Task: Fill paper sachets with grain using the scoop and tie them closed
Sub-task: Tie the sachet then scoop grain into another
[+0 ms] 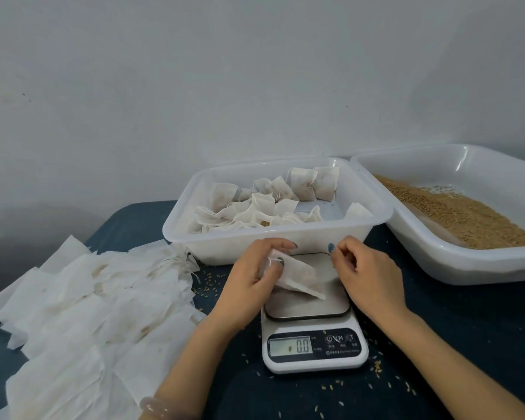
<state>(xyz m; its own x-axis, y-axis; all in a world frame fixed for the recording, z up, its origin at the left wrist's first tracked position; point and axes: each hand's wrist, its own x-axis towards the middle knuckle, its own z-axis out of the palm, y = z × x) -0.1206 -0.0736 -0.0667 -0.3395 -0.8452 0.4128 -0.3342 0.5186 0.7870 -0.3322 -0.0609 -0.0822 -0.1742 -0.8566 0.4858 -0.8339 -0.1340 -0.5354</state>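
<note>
My left hand (253,275) pinches the gathered top of a white paper sachet (300,278), which hangs tilted just above the platform of a small kitchen scale (314,344). My right hand (365,274) is beside it with curled fingers that seem to pinch the sachet's thin string; the string itself is barely visible. The scale's display reads 0.0. A white tub (455,256) at the right holds brown grain (464,213). No scoop is in view.
Behind the scale a white tub (255,237) holds several filled, tied sachets. A heap of flat empty sachets (82,301) covers the left of the dark blue table. Loose grains lie scattered around the scale. A pale wall stands close behind.
</note>
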